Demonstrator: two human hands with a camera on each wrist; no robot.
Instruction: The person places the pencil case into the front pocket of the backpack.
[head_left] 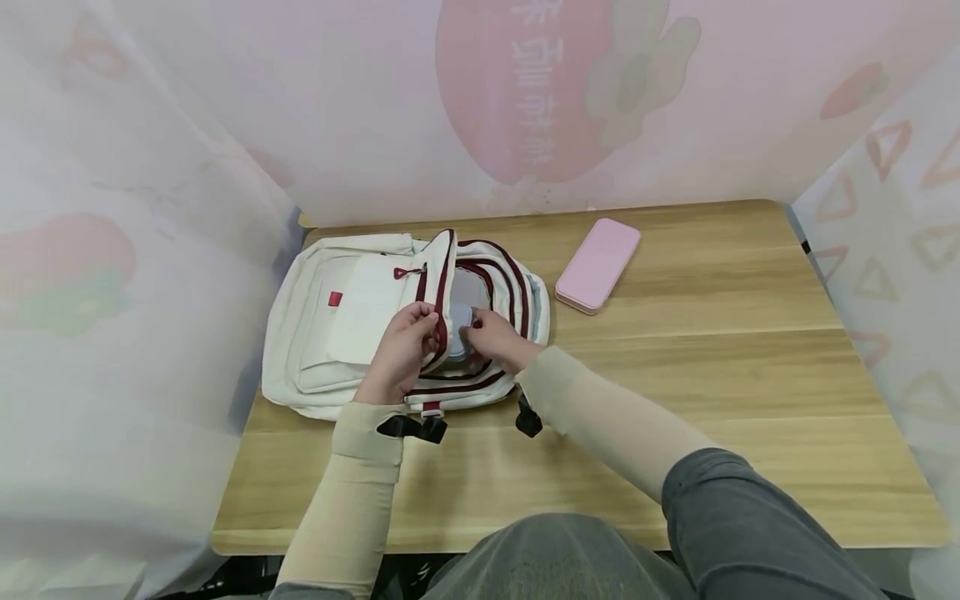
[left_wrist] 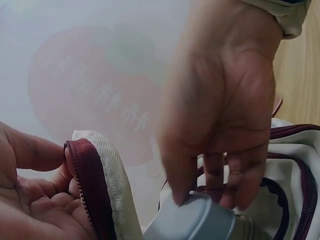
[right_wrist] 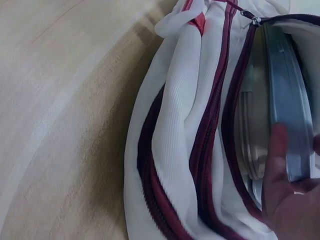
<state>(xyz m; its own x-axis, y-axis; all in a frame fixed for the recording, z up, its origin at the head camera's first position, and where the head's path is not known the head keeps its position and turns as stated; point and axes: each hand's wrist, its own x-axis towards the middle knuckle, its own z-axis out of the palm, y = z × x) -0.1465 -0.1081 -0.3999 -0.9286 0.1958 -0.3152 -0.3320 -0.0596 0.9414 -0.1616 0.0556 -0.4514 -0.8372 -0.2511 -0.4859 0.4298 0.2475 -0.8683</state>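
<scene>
A white backpack with dark red zipper trim lies on its back, one compartment unzipped. My left hand pinches the edge of the opened flap and holds it up. Within the opening is a smooth light blue-grey case with rounded corners. My right hand reaches in from the right and grips this case between thumb and fingers. In the right wrist view the case stands on edge in the pocket, beside other flat beige items; its lower part is hidden by the bag.
A pink rounded box lies on the wooden table, right of the backpack. Printed pale curtains surround the table at the back and sides. Black straps hang near both wrists.
</scene>
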